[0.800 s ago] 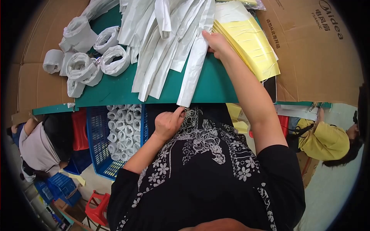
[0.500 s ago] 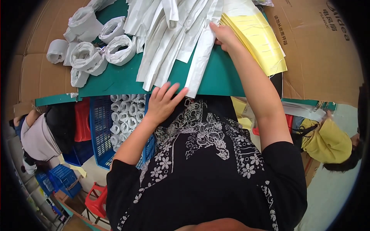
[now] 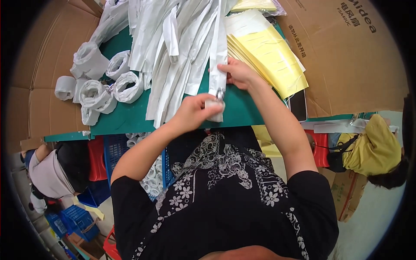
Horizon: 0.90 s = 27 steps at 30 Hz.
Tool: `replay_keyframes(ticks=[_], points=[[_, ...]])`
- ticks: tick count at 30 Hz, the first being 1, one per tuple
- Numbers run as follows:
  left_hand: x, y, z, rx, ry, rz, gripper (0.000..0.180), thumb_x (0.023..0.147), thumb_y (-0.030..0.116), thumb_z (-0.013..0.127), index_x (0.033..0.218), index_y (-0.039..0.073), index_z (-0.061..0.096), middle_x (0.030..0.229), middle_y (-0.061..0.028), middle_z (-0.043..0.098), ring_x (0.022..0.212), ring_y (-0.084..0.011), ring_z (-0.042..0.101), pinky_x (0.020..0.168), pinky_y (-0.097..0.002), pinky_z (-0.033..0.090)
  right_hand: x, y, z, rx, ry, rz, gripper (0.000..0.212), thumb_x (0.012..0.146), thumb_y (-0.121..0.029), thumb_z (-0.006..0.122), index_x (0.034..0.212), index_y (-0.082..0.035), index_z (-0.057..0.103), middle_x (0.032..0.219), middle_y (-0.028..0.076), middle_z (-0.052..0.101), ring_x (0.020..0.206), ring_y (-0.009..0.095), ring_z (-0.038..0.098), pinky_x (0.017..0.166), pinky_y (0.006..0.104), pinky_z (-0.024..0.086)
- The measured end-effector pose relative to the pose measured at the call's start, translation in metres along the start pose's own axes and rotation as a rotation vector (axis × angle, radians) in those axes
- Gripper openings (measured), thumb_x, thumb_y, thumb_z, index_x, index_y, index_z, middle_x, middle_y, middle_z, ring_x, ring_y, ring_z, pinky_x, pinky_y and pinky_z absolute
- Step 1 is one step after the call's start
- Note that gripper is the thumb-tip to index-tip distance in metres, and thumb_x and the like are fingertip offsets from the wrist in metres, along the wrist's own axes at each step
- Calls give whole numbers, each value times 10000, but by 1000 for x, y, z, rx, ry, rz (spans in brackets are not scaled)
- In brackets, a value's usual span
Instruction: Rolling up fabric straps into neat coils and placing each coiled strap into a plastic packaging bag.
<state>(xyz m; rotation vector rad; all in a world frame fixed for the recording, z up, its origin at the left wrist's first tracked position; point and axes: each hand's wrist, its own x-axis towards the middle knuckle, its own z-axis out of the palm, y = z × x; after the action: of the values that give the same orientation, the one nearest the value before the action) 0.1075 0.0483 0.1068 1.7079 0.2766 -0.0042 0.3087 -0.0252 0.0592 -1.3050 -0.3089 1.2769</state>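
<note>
A long, flat white strip (image 3: 218, 47) lies toward me on the green table, at the right side of a heap of similar strips. My left hand (image 3: 195, 112) is closed on its near end, where the strip is bent over into a small, blurred fold. Beside those fingers a small shiny metal piece (image 3: 220, 94) shows on the strip. Farther up, my right hand (image 3: 238, 73) pinches the strip's right edge between thumb and fingers. The heap of loose white strips (image 3: 173, 82) spreads to the left of both hands.
White rolled coils (image 3: 128, 87) stand on the table's left. A stack of yellow sheets (image 3: 277, 52) lies right of my right hand. Cardboard (image 3: 342, 65) flanks the table (image 3: 247, 110). Below its edge, a blue crate (image 3: 113, 151) holds rolls. People sit on both sides.
My left hand has gone from open beside the strip's near end to gripping and folding it. My right hand has come nearer along the strip. The view has shifted.
</note>
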Motion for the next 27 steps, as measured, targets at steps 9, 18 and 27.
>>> replay_keyframes(ticks=[9,18,27], points=[[56,-11,-9,-754,-84,-590,307,884,228,585,1034,-34,534,915,-111,629,794,-185,642,705,-316,542,-48,-4,-8,-576,-208,-216,289,958,-299,433,1028,-64,586,869,-31,572,710,52,466,649,216,405],[66,-19,1,-813,-9,-571,456,871,339,590,1025,-83,518,854,-120,622,679,-181,637,574,-305,546,-56,24,-13,-701,-151,-420,298,842,-312,630,896,-20,607,686,55,597,615,107,519,594,276,438],[67,-26,-1,-447,282,-255,426,897,449,513,781,39,526,583,-19,541,469,-85,495,404,-226,379,-62,41,-2,-634,16,-429,173,861,-98,567,1003,-3,592,872,53,648,739,110,589,656,247,474]])
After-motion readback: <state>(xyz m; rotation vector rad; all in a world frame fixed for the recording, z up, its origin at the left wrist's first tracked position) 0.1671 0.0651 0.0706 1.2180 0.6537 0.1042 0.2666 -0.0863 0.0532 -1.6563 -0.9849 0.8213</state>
